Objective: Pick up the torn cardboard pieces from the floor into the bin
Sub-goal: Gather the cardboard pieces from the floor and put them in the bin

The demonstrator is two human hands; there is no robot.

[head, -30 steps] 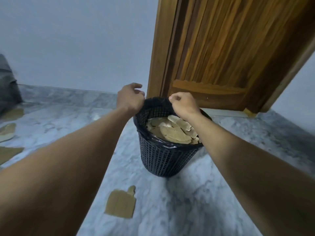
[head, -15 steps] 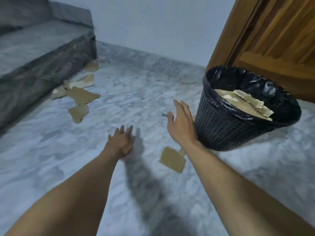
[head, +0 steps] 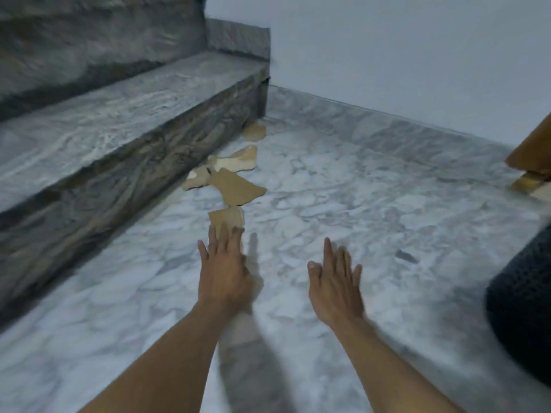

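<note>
The torn cardboard pieces lie on the floor in a row next to the bottom stone step. The nearest piece is small and brown. Just behind it is a bigger brown piece, then a pale piece and a little one by the step. One more piece sits far back in the corner. The left hand reaches out flat with straight fingers and holds nothing. Its fingertips are at the near edge of the nearest piece, but it is too blurry to tell if they touch it. The right hand is beside the left one, over the floor, with its fingers spread wide and nothing in it. The black bin stands at the right edge, well apart from the pieces. A brown wooden door shows above it, by the pale wall.
</note>
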